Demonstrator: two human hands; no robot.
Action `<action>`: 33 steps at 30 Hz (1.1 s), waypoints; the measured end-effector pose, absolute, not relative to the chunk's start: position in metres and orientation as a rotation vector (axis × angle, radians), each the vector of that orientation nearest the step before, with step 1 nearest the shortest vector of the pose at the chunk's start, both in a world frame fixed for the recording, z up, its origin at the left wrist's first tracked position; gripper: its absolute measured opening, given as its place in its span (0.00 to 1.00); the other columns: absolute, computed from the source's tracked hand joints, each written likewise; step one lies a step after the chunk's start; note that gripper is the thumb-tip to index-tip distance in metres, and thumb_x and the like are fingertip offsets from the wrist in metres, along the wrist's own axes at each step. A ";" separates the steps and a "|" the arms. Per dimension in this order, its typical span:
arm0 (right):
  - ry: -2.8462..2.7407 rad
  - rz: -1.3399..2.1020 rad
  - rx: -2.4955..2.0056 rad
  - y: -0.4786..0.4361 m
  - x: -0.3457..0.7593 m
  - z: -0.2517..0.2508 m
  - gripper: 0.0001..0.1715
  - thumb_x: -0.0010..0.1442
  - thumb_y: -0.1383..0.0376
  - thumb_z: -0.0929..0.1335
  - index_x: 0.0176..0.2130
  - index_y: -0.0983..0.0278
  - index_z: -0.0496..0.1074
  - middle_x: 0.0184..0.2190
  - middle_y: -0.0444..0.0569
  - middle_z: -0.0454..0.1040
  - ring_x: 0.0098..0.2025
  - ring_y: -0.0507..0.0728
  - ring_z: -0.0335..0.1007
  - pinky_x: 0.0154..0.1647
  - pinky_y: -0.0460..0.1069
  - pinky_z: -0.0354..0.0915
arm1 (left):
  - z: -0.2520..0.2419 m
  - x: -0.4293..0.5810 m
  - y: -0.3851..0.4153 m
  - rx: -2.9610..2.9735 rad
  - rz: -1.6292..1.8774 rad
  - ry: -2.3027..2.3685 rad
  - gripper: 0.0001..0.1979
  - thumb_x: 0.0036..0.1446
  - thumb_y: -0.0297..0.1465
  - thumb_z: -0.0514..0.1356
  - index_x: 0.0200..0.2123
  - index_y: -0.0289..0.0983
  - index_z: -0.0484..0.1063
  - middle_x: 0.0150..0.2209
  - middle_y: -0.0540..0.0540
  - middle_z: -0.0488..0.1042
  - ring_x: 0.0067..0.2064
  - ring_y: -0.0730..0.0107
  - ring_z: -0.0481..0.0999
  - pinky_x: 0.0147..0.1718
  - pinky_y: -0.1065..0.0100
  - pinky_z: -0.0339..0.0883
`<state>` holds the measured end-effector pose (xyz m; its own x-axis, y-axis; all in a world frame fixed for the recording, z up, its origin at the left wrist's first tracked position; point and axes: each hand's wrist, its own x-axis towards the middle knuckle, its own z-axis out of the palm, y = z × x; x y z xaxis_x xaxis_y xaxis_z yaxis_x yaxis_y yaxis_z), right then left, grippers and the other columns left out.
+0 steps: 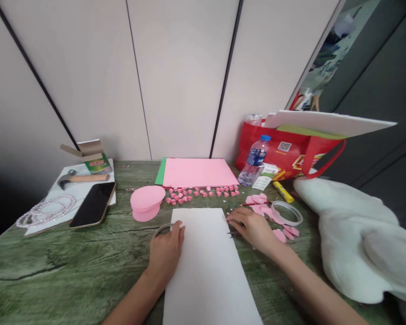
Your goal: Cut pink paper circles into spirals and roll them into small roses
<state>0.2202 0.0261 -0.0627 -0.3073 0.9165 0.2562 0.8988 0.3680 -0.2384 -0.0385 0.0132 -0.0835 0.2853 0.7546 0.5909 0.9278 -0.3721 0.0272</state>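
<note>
A long white board (206, 266) lies lengthwise in front of me on the green wood-grain table. My left hand (165, 248) is at its left edge, fingers closed, with a roll of tape (160, 229) partly hidden behind them. My right hand (252, 228) is by the upper right edge, fingertips pinched together; what they hold is too small to make out. A thin dark pointed thing (235, 234) shows under that hand. Pink paper petals (257, 198) and another tape roll (287, 213) lie just beyond it.
Pink rosebuds (179, 197), pink paper ovals (148, 198) and pink sheets (199, 172) lie behind the board. Leftward are a phone (94, 204), hammer (88, 178) and beads (47, 211). Rightward are a bottle (255, 160), red bag (274, 144), glue stick (283, 191) and white plush object (355, 230).
</note>
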 end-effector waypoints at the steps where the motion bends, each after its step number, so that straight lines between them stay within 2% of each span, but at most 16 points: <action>1: -2.288 0.048 -1.623 0.028 0.220 -0.060 0.12 0.59 0.65 0.61 0.35 0.60 0.73 0.34 0.48 0.74 0.36 0.55 0.69 0.34 0.46 0.61 | -0.080 -0.041 0.014 -2.178 -0.723 -1.582 0.14 0.60 0.32 0.47 0.37 0.36 0.72 0.12 0.50 0.71 0.13 0.71 0.68 0.14 0.72 0.46; 6: -2.233 -0.131 -1.922 0.068 0.197 -0.034 0.13 0.59 0.63 0.60 0.37 0.60 0.73 0.37 0.50 0.75 0.39 0.56 0.68 0.34 0.46 0.59 | -0.064 -0.055 0.021 -1.862 -0.581 -1.846 0.16 0.59 0.35 0.46 0.40 0.36 0.71 0.15 0.45 0.72 0.18 0.65 0.72 0.17 0.73 0.48; 8: -2.215 -0.160 -1.964 0.089 0.181 -0.029 0.13 0.60 0.61 0.60 0.38 0.59 0.73 0.36 0.50 0.75 0.40 0.57 0.68 0.34 0.47 0.59 | -0.062 -0.058 0.023 -1.843 -0.491 -1.900 0.16 0.59 0.33 0.46 0.40 0.36 0.71 0.17 0.43 0.73 0.21 0.62 0.73 0.19 0.72 0.51; 11: -2.200 -0.192 -2.021 0.114 0.156 -0.034 0.15 0.59 0.60 0.61 0.37 0.63 0.73 0.33 0.56 0.75 0.40 0.61 0.67 0.33 0.49 0.60 | -0.066 -0.058 0.024 -1.910 -0.380 -1.895 0.15 0.58 0.29 0.46 0.40 0.36 0.71 0.19 0.42 0.74 0.22 0.59 0.74 0.19 0.70 0.54; 15: -2.204 -0.212 -2.072 0.131 0.134 -0.050 0.14 0.58 0.62 0.62 0.37 0.67 0.73 0.35 0.61 0.75 0.43 0.64 0.65 0.36 0.52 0.59 | -0.073 -0.055 0.024 -2.023 -0.393 -1.822 0.15 0.57 0.26 0.48 0.43 0.33 0.70 0.18 0.43 0.74 0.20 0.61 0.73 0.19 0.69 0.56; 22: -2.250 -0.186 -2.096 0.138 0.124 -0.057 0.11 0.58 0.66 0.62 0.37 0.67 0.72 0.37 0.59 0.74 0.43 0.63 0.64 0.38 0.53 0.58 | -0.081 -0.050 0.021 -2.206 -0.487 -1.704 0.13 0.54 0.23 0.51 0.41 0.34 0.71 0.26 0.45 0.76 0.22 0.63 0.75 0.19 0.68 0.59; 30: -2.339 -0.113 -1.993 0.144 0.125 -0.051 0.10 0.56 0.68 0.64 0.38 0.66 0.72 0.39 0.58 0.71 0.43 0.62 0.64 0.39 0.51 0.58 | -0.085 -0.049 0.019 -2.243 -0.480 -1.766 0.12 0.53 0.24 0.51 0.37 0.36 0.72 0.25 0.45 0.76 0.22 0.64 0.74 0.18 0.69 0.57; 33: -2.325 -0.074 -1.928 0.140 0.131 -0.047 0.14 0.56 0.71 0.62 0.43 0.65 0.70 0.40 0.57 0.71 0.45 0.60 0.63 0.41 0.50 0.58 | -0.086 -0.050 0.020 -2.251 -0.483 -1.783 0.11 0.54 0.24 0.52 0.37 0.37 0.72 0.23 0.45 0.76 0.21 0.63 0.74 0.18 0.70 0.55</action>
